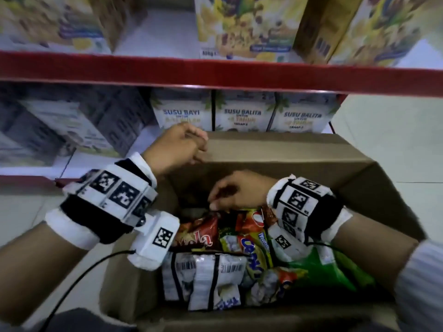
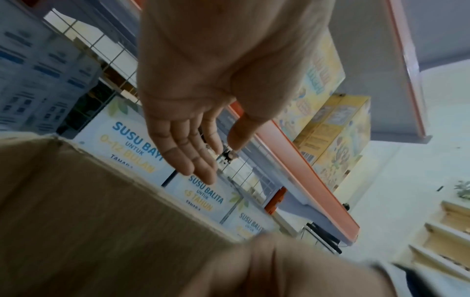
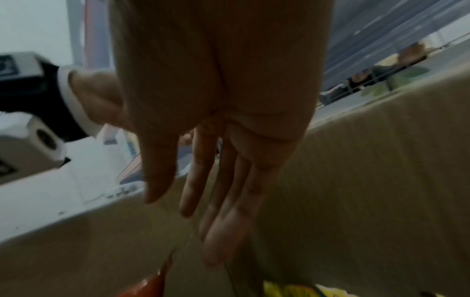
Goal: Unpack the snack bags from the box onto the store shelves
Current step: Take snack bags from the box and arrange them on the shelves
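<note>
An open cardboard box [image 1: 287, 152] holds several snack bags: a red bag [image 1: 203, 233], a yellow-green bag [image 1: 249, 245], a green bag [image 1: 330, 271] and a white multipack [image 1: 203, 281]. My right hand [image 1: 230, 190] reaches down inside the box, its straight fingers [image 3: 216, 221] pointing at the top edge of the red bag [image 3: 150, 285] and holding nothing. Whether they touch it I cannot tell. My left hand [image 1: 182, 144] hovers over the box's far left corner. Its fingers [image 2: 193, 156] are relaxed and empty above the box flap [image 2: 89, 211].
Behind the box stands a shelf unit with a red front edge [image 1: 215, 73]. Cereal boxes [image 1: 247, 27] fill the upper shelf. White milk-powder boxes [image 1: 182, 111] and grey boxes [image 1: 60, 125] sit on the lower one. Pale floor [image 1: 395, 140] lies to the right.
</note>
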Available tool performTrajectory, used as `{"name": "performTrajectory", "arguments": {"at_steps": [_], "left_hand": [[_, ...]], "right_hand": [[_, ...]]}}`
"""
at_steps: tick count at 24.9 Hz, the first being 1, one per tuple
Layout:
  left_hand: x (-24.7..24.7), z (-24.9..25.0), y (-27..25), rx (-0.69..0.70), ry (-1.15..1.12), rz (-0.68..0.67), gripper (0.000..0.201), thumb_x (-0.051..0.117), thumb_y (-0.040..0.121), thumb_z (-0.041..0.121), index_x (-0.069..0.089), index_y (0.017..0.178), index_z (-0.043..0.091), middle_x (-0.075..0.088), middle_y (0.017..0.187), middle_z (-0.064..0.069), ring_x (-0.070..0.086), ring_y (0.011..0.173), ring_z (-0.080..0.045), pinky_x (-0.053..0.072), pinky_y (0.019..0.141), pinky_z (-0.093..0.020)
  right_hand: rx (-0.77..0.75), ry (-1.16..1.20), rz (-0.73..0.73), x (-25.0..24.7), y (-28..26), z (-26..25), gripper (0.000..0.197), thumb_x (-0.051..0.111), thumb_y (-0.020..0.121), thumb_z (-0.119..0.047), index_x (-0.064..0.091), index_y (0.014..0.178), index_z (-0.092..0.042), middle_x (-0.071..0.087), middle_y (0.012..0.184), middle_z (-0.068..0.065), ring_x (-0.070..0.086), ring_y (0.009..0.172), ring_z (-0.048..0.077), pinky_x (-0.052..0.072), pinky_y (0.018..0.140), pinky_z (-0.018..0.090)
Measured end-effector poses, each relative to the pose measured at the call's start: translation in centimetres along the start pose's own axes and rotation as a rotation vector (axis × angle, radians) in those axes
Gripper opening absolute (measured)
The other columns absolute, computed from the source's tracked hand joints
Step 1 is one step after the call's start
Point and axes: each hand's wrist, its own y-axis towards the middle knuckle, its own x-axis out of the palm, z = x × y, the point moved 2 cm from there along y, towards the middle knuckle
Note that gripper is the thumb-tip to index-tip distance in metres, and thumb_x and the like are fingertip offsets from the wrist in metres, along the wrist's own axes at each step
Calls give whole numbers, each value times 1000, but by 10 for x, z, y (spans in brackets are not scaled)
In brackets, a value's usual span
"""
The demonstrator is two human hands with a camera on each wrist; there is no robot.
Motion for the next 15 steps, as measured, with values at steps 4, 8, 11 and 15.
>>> {"name": "performTrajectory", "arguments": {"at_steps": [4, 8, 11, 15], "left_hand": [[-13, -10, -10, 123, 14, 108, 16, 49, 97, 11, 51, 83, 18, 61, 83, -3, 60, 63, -13, 47, 62, -26], [-28, -19, -37, 190, 20, 199, 14, 51, 97, 23, 51, 83, 19, 61, 83, -1, 57, 68, -10, 43, 64, -24], [-42, -22, -51, 240, 58, 242, 34, 52, 90, 48, 54, 89, 14, 60, 92, -9, 57, 79, -19, 46, 75, -26], [-40, -18, -60, 286, 9, 105, 99, 51, 59, 87, 48, 130, 17, 60, 126, 0, 58, 114, -16, 45, 101, -42]], "right_hand": [[83, -35, -192, 41, 19, 7, 46, 66, 81, -50, 65, 117, -22, 69, 106, 0, 62, 80, 10, 49, 72, 20], [24, 136, -13, 37, 5, -4, 23, 74, 81, -17, 68, 102, -11, 71, 88, 7, 60, 69, 13, 50, 53, 14], [-48, 322, 210, -3, -31, -13, 15, 70, 83, -7, 66, 97, -12, 70, 83, -1, 65, 70, 8, 55, 64, 21], [-214, 563, 554, -66, -78, -33, 12, 64, 85, -3, 64, 96, -7, 67, 86, 6, 66, 75, 17, 60, 68, 30]]}}
